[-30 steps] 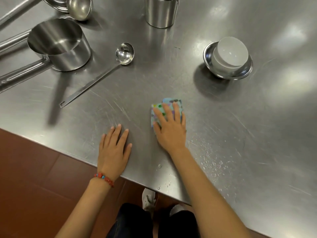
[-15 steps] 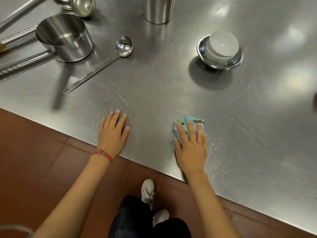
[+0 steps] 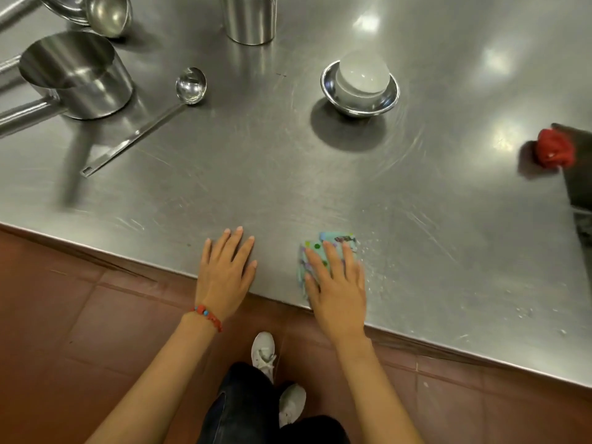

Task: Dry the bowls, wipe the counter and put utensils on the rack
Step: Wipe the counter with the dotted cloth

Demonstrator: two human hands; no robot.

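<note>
My right hand [image 3: 336,283] presses flat on a folded, pale green spotted cloth [image 3: 333,243] at the front edge of the steel counter [image 3: 448,219]. Water drops lie just right of the cloth. My left hand [image 3: 226,267], fingers spread and with a red bead bracelet at the wrist, rests flat on the counter beside it, holding nothing. A steel bowl [image 3: 389,102] with a white bowl [image 3: 362,78] upside down in it stands farther back. A small ladle [image 3: 189,88] lies to the left of the bowls.
A large steel scoop pot [image 3: 80,75] with a long handle stands at the back left, with another ladle [image 3: 107,12] behind it. A steel cylinder container [image 3: 250,17] stands at the back. A red scrubber [image 3: 554,152] lies at the right edge. Brown floor tiles lie below.
My right hand slid the cloth from the counter's middle toward the front edge and to the right. My left hand stayed flat in place. The red scrubber came into view.
</note>
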